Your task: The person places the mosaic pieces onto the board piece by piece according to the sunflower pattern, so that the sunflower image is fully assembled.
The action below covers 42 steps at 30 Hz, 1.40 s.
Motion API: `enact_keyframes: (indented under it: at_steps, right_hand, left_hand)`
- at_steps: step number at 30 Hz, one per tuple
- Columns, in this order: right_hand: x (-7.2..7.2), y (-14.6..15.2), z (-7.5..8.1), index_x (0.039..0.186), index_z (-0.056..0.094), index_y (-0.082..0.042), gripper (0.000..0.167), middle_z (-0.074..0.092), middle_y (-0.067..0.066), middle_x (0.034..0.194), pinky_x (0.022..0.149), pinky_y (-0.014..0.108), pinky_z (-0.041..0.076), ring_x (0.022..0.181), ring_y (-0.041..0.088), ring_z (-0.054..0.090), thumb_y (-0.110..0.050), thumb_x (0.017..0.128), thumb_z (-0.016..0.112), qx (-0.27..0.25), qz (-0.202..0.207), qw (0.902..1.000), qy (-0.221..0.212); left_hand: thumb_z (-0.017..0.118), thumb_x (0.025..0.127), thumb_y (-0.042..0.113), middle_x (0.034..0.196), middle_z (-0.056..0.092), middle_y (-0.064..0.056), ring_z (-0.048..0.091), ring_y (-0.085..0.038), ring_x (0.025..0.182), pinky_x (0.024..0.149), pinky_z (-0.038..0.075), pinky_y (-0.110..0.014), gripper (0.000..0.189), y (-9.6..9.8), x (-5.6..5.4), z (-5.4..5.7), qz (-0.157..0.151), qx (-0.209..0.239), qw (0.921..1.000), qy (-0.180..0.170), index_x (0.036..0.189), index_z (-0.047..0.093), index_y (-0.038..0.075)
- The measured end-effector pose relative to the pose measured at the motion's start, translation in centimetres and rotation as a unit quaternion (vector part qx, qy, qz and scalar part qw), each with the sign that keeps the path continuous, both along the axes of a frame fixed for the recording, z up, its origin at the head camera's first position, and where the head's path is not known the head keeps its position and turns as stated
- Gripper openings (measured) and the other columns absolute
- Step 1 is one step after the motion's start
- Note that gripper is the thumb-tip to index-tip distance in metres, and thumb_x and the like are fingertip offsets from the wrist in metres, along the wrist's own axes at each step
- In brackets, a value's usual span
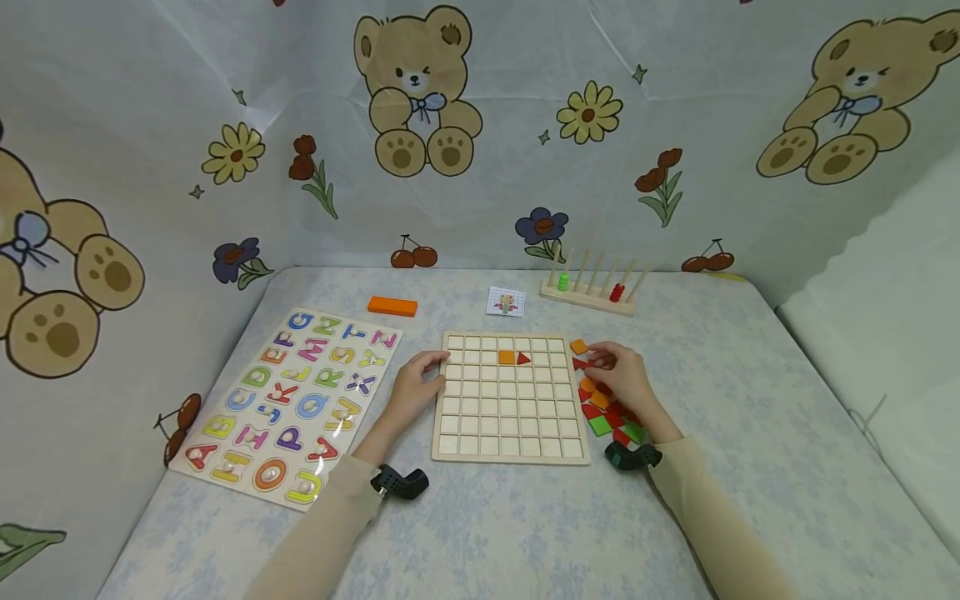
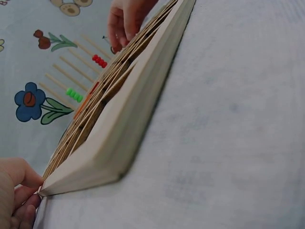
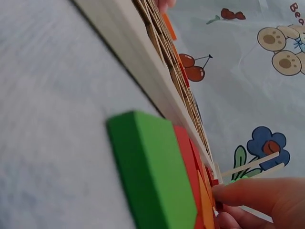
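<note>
A wooden grid board lies flat in the middle of the table. In its cells sit an orange square tile and, right beside it, a red triangle tile. My left hand holds the board's left edge, thumb and fingers at the rim. At the board's right side, my right hand pinches a small red tile between thumb and fingers; the hand partly hides its shape. Below that hand is a pile of red, orange and green tiles, with a green tile near the front. One orange tile lies beyond the fingertips.
An alphabet puzzle board lies on the left. Toward the back are an orange block, a patterned picture card and a wooden peg stand with green and red beads. A bear-print cloth hangs behind the table.
</note>
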State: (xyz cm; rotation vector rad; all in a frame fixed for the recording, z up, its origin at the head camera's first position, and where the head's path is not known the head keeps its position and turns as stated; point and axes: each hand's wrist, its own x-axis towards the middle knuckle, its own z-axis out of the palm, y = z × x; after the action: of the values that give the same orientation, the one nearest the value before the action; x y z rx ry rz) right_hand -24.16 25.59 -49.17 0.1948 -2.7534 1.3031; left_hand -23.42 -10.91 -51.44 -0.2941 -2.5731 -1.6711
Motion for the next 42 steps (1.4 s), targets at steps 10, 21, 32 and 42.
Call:
enact_keyframes:
  at_steps: [10,21,32,42]
  right_hand:
    - [-0.7,-5.2,1.5,0.118,0.065,0.009,0.036,0.069,0.026,0.103,0.073,0.017,0.051,0.087,0.028,0.065,0.001,0.084,0.074,-0.043,0.038,0.9982,0.016]
    - [-3.0,-13.1,1.5,0.115,0.066,0.009,0.032,0.069,0.024,0.101,0.071,0.03,0.055,0.083,0.03,0.065,0.002,0.085,0.073,-0.031,0.117,0.9927,-0.002]
    - [-3.5,-14.0,0.9,0.111,0.067,0.007,0.029,0.069,0.022,0.097,0.069,0.025,0.05,0.079,0.026,0.062,0.003,0.083,0.074,-0.037,0.106,0.9936,-0.01]
    - [-3.6,-14.3,0.5,0.111,0.068,0.006,0.025,0.071,0.022,0.098,0.071,0.025,0.051,0.081,0.026,0.063,0.004,0.086,0.07,-0.05,0.121,0.9913,-0.011]
  left_hand:
    - [0.063,0.089,0.0,0.132,0.063,-0.014,0.057,-0.029,0.121,0.107,0.045,-0.046,0.038,-0.1,0.0,0.0,0.003,-0.003,1.0,-0.002,0.127,0.065,0.004]
    - [0.062,0.091,0.002,0.133,0.062,-0.011,0.056,-0.027,0.124,0.109,0.044,-0.043,0.037,0.4,-0.1,0.0,-0.009,0.006,0.9997,-0.021,0.128,0.065,0.006]
    - [0.062,0.09,0.001,0.132,0.063,-0.01,0.057,-0.026,0.123,0.108,0.045,-0.043,0.038,0.5,-0.2,0.0,-0.004,-0.001,0.9998,-0.017,0.128,0.065,0.007]
    - [0.063,0.089,-0.001,0.131,0.063,-0.013,0.058,-0.029,0.122,0.107,0.045,-0.046,0.038,0.1,-0.2,-0.1,0.001,-0.003,1.0,-0.001,0.126,0.065,0.004]
